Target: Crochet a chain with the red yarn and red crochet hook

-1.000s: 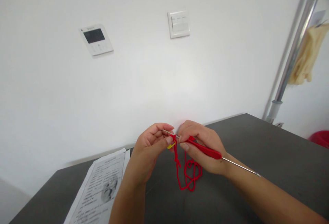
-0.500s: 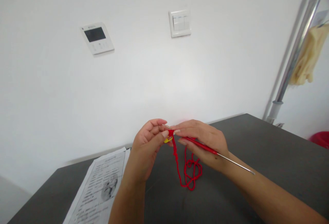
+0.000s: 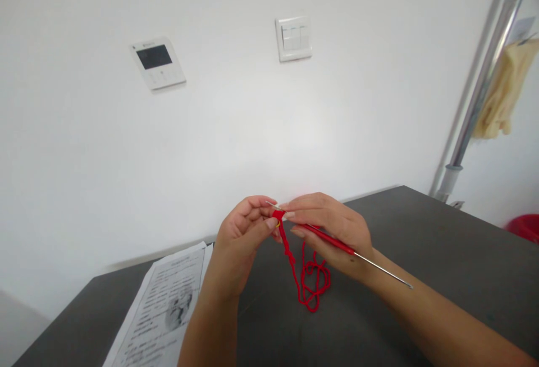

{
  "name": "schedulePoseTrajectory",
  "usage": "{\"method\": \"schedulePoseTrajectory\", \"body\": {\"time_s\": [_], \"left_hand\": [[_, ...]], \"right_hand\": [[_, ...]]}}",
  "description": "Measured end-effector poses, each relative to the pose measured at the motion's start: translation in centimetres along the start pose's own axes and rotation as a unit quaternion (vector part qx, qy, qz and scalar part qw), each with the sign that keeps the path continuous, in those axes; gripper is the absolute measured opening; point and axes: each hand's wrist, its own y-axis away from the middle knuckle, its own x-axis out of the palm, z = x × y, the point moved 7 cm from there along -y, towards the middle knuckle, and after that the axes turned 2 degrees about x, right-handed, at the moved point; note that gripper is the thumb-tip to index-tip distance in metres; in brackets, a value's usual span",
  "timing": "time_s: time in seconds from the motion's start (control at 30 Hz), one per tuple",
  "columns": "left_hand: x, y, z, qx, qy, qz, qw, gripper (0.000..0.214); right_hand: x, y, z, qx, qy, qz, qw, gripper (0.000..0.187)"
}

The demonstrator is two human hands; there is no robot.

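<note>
My left hand pinches a small piece of red crochet work between thumb and fingers. A bit of a yellow stitch marker shows beside the thumb tip. In my right hand is a crochet hook with a red grip and metal ends; its slim tip lies at the top of the red work, close to my left fingers. Red yarn hangs from the work and lies in loose loops on the table below. My fingers partly hide the stitches.
Printed sheets lie at the left on the dark table. The white wall behind carries a screen panel and a light switch. At the right are a metal pole, a hanging cream cloth item and a red object.
The yellow stitch marker, plainer before, is now mostly hidden by my left thumb. The hook's rear end has shifted slightly left and down. Both hands keep their hold.
</note>
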Motion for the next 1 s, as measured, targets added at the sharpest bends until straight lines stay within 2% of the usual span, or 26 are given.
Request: {"method": "schedulePoseTrajectory", "body": {"time_s": [0.1, 0.23, 0.5, 1.0], "left_hand": [[-0.11, -0.04, -0.17, 0.003, -0.015, -0.018, 1.000, 0.017], [0.16, 0.04, 0.07, -0.020, -0.009, -0.006, 1.000, 0.014], [0.52, 0.12, 0.75, -0.057, 0.007, -0.002, 0.998, 0.024], [0.59, 0.02, 0.66, -0.040, 0.012, 0.012, 0.999, 0.022]], "right_hand": [[-0.03, 0.04, 0.01, -0.001, -0.007, 0.000, 1.000, 0.031], [-0.19, 0.10, -0.02, 0.000, -0.019, -0.005, 1.000, 0.031], [0.01, -0.04, -0.06, -0.009, -0.022, -0.005, 1.000, 0.032], [-0.11, -0.23, -0.35, 0.016, -0.048, -0.003, 0.999, 0.026]]}}
